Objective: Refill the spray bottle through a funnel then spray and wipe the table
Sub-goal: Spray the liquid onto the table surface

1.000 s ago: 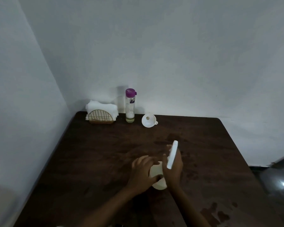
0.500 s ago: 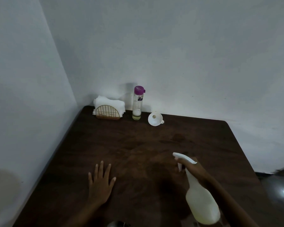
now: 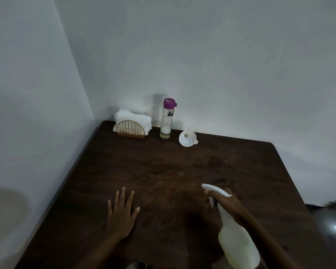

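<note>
Near the worktop's (image 3: 163, 162) near edge, right of the middle, the right hand (image 3: 228, 200) holds the spray bottle (image 3: 238, 243) by its neck. Its fingers are curled tight round the neck, the pale body is tilted back toward the person and the nozzle points out over the middle of the wood. Whether a finger sits on the trigger cannot be told. The left hand (image 3: 122, 214) lies flat on the worktop beside it, well apart, fingers straight and spread, holding nothing.

The refill looks finished and spraying is the step in hand. To do it well, keep the nozzle low and aimed at the bare centre, squeeze fully and sweep across in short passes. The flat hand is best drawn back toward the near edge so mist does not land on it.

Room is good: the whole middle is bare. Walls run along the far and left edges and would catch overspray, while the right edge is open to the floor. By the far edge lies the funnel (image 3: 187, 138), tipped on its side. Left of it stands the capped bottle (image 3: 168, 118), then the white cloths (image 3: 132, 118) in a wire holder (image 3: 131, 130) at the far left corner, a long reach for wiping.
</note>
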A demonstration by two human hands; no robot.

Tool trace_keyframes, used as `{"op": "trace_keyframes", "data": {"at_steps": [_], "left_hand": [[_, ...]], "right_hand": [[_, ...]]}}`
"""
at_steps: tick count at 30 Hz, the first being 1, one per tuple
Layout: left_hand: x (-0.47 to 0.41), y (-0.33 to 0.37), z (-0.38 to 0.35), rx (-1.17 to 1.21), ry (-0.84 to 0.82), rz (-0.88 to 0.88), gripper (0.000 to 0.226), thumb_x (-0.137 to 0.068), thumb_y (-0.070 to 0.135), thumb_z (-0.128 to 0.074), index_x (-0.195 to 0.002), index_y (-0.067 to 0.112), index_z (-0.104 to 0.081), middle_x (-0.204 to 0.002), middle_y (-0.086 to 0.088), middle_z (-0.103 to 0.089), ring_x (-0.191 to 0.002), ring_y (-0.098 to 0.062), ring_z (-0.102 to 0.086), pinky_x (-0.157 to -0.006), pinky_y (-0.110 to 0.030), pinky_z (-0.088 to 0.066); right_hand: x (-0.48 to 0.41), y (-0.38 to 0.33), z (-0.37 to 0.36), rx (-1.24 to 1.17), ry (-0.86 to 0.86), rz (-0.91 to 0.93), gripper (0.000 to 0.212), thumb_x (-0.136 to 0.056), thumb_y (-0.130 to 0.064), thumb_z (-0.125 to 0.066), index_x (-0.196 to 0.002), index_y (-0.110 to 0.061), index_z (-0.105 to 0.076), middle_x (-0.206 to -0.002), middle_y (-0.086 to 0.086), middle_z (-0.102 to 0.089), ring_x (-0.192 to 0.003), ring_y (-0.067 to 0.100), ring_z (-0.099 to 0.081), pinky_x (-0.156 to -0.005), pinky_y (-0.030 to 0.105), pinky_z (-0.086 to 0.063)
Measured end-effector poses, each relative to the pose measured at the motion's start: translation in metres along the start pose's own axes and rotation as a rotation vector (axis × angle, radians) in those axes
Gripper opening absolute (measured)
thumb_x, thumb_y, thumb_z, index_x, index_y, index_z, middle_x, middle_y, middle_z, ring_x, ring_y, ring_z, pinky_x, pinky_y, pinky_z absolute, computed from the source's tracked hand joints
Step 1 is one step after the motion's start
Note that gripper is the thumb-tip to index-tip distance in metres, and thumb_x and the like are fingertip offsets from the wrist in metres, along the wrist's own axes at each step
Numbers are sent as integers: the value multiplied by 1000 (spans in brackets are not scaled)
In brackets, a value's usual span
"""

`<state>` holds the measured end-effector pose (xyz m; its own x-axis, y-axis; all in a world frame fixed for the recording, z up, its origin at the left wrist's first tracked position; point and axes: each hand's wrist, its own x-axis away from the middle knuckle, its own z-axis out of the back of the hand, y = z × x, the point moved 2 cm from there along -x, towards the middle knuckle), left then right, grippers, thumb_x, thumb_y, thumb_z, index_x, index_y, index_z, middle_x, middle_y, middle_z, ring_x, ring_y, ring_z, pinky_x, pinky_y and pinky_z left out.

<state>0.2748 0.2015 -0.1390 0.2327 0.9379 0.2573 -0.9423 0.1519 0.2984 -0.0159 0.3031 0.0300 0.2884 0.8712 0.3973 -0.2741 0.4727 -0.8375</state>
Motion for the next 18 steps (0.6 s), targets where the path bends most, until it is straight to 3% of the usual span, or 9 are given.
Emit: {"op": "trace_keyframes", "data": {"at_steps": [3,5,6,8,10,12,14,16,18], "left_hand": [[0,0,-2,-25,46,-7,94,-79,71,15,-139,23,-40,-150,-10,-32,-139,-28,-29,-108,-53,-22],[-1,-1,-4,-25,72,-16,99,-74,73,19,-142,25,-34,-153,-8,-25,-142,-26,-20,-111,-50,-15],[-1,-1,-4,-32,81,-13,97,-76,73,18,-141,25,-35,-152,-9,-27,-141,-27,-23,-110,-51,-17],[-1,-2,-4,-50,58,7,91,-81,70,13,-139,24,-40,-149,-10,-34,-138,-29,-31,-108,-53,-24],[-1,-2,-5,-49,49,4,89,-82,69,11,-139,24,-41,-149,-10,-35,-137,-29,-32,-107,-53,-25],[-1,-3,-5,-61,59,-5,89,-82,69,11,-139,24,-40,-149,-10,-34,-138,-29,-31,-108,-53,-24],[-1,-2,-3,-71,55,5,83,-86,66,6,-136,23,-44,-145,-11,-41,-134,-29,-37,-104,-54,-30],[0,-2,-3,-70,46,16,78,-89,63,3,-133,23,-48,-141,-12,-47,-129,-30,-43,-99,-54,-36],[0,-2,-2,-73,58,14,76,-90,62,1,-131,23,-49,-139,-12,-49,-128,-30,-44,-97,-54,-39]], "right_hand": [[3,-8,-6,41,-11,-46,15,-92,-8,-53,-85,-8,-65,-74,14,-55,-77,22,-58,-50,-1,-39],[2,3,-11,33,33,-142,5,-89,-8,-59,-86,-7,-63,-72,5,-51,-66,14,-54,-47,4,-42],[2,7,-14,39,51,-198,17,-86,-13,-63,-101,-5,-61,-80,4,-55,-69,12,-55,-53,8,-46],[-7,24,-22,47,99,-282,65,-78,-31,-72,-130,-4,-44,-113,9,-59,-90,18,-61,-72,23,-53],[-9,27,-28,47,94,-277,83,-66,-48,-77,-131,-9,-44,-120,10,-58,-88,12,-61,-65,20,-50],[-9,22,-29,46,59,-236,61,-70,-43,-76,-118,-12,-57,-93,6,-65,-70,5,-60,-52,11,-46],[-5,17,-31,27,-8,-176,32,-81,-21,-67,-113,-14,-65,-84,13,-68,-65,10,-63,-56,14,-52],[0,10,-33,-25,-69,-116,29,-83,-10,-62,-109,-20,-69,-78,12,-69,-69,18,-65,-72,28,-55],[5,4,-36,-79,-105,-71,30,-83,-6,-61,-106,-22,-70,-71,11,-67,-71,22,-65,-75,34,-54]]}}
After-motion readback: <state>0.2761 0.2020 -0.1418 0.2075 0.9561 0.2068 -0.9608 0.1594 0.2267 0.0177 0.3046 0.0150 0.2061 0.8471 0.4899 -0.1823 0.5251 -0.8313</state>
